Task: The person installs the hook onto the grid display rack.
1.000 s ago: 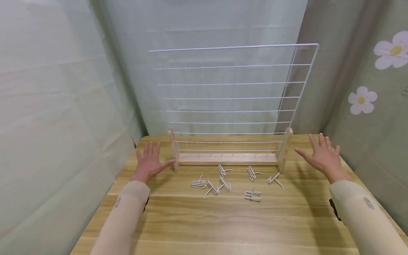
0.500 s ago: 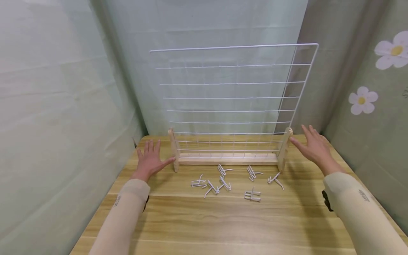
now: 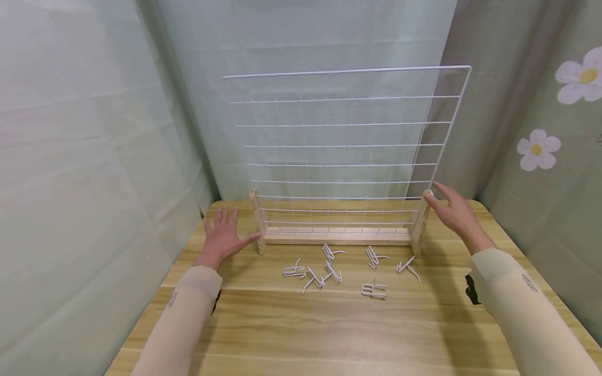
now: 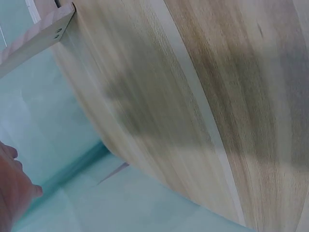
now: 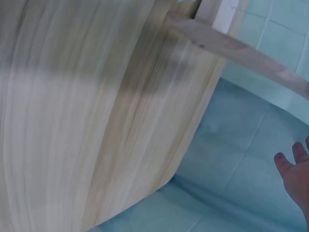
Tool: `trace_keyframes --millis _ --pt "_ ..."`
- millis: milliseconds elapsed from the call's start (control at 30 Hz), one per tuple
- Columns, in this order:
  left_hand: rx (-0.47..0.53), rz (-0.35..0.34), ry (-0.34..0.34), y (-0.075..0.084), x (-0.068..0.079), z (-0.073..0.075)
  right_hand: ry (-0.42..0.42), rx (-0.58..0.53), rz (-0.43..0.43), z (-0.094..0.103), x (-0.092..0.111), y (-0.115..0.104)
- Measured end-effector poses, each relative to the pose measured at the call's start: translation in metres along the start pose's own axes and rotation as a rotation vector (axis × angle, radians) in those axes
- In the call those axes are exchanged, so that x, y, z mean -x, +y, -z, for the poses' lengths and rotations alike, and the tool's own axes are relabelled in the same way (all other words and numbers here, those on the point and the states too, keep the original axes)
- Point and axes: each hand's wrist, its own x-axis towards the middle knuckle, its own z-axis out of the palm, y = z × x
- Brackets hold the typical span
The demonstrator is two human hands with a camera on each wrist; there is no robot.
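A white wire grid panel [image 3: 338,145] stands upright in a wooden stand [image 3: 336,237] on the table. My left hand [image 3: 222,241] is spread beside the stand's left post [image 3: 258,222], thumb tip right at it and nothing held. At the other side, my right hand [image 3: 457,213] is by the right post [image 3: 421,223], its thumb overlapping the post's top and its fingers extended near the grid's edge. Both wrist views show fingers of the left hand [image 4: 17,186] and right hand [image 5: 295,169] stretched out. Several white wire hooks [image 3: 373,289] lie in front of the stand.
The wooden table [image 3: 301,334] reaches back to a rounded rear edge behind the stand. Pale cloth [image 3: 94,172] hangs close on the left, more cloth is behind the grid, and a flower-printed curtain [image 3: 569,219] borders the right side.
My right hand has moved left to the right post, its fingers less spread than before. The left hand, grid and hooks have stayed in place.
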Motion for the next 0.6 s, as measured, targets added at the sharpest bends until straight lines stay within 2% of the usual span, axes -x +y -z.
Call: trace_keyframes --millis 167,400,600 --pt "0.017 -0.009 0.01 0.001 -0.001 -0.001 0.011 -0.096 -0.041 -0.003 -0.003 -0.004" --pt "0.067 -0.019 0.014 0.008 0.0 0.0 0.08 -0.194 -0.037 -0.007 -0.001 -0.006" --pt "0.09 -0.018 0.008 0.015 0.004 0.001 0.09 -0.26 -0.062 -0.009 -0.001 -0.005"
